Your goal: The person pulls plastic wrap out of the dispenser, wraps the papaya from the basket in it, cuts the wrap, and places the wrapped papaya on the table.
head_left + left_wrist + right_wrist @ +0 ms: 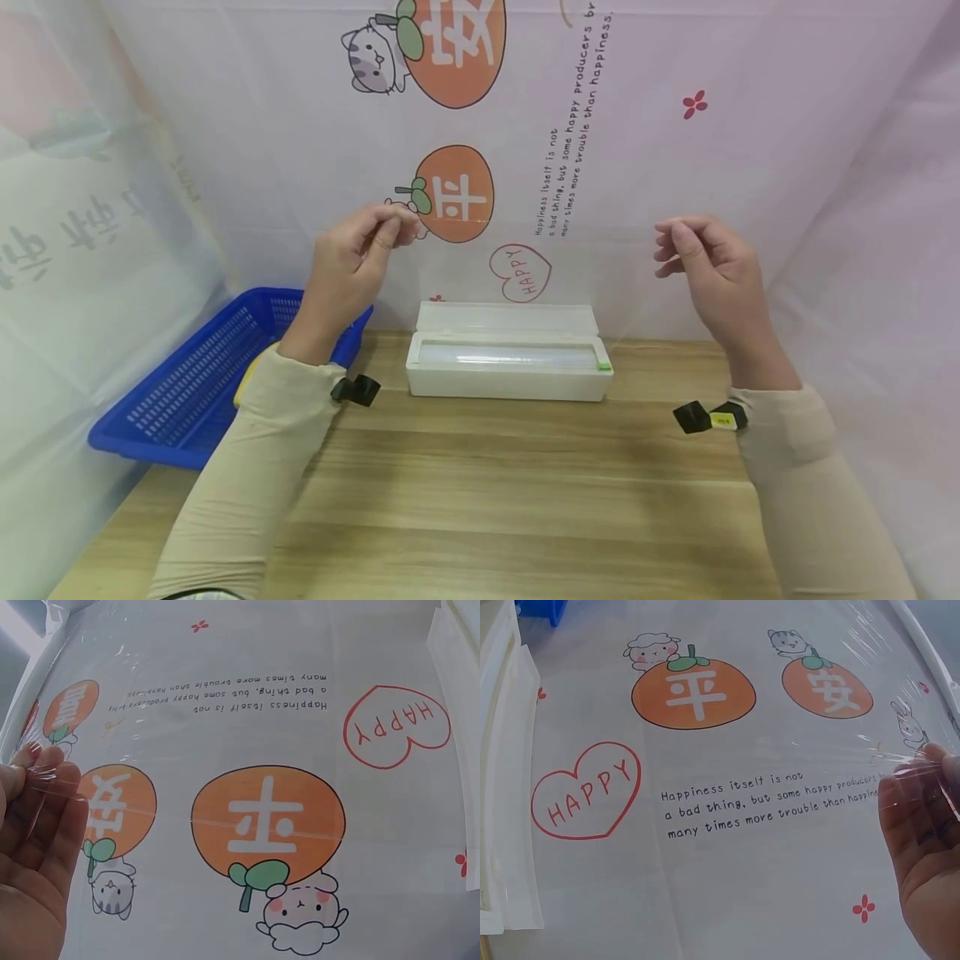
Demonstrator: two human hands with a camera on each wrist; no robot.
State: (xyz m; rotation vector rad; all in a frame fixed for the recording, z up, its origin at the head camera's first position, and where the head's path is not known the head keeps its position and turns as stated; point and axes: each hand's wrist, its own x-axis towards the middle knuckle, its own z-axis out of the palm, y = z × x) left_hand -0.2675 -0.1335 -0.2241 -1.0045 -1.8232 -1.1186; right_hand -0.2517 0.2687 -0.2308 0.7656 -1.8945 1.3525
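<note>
Thumb and fingers of the left hand [348, 254] pinch one edge of a sheet of clear cling film [46, 778]. On the other side, the right hand [723, 271] pinches the film too, its creases fanning out from the fingertips in the right wrist view. Both hands are raised, level with each other, above and to either side of a white cling film box [510, 387]. The box lies on the table with its lid [506, 318] tipped back, showing the film roll [510, 357] inside. A small green piece [603, 367] sits at the box's right end.
A blue plastic basket [168, 454] stands at the left, partly behind the left forearm, with a yellow thing [251, 375] in it. A printed white sheet [622, 167] hangs behind the wooden table [517, 492] and along the sides.
</note>
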